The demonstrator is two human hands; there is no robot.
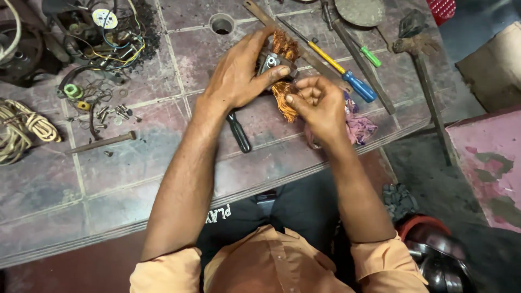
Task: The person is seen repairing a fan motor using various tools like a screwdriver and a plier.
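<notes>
Orange sleeves frame the bottom of the view, and both forearms reach out over the near edge of the tiled tabletop (125,163). Left hand (239,73) wraps over a small metal motor core (269,61), fingers curled tight around it, thumb pressed along its side. Copper wire winding (285,95) spills from the core above and below. Right hand (320,106) sits just beside it, fingers pinched shut on strands of that copper wire. A black-handled tool (239,132) lies under the left wrist. Toward the far right edge lie a blue-and-yellow screwdriver (342,70) and a crumpled pink rag (358,126). Loose screws (111,114) scatter near the far left.
</notes>
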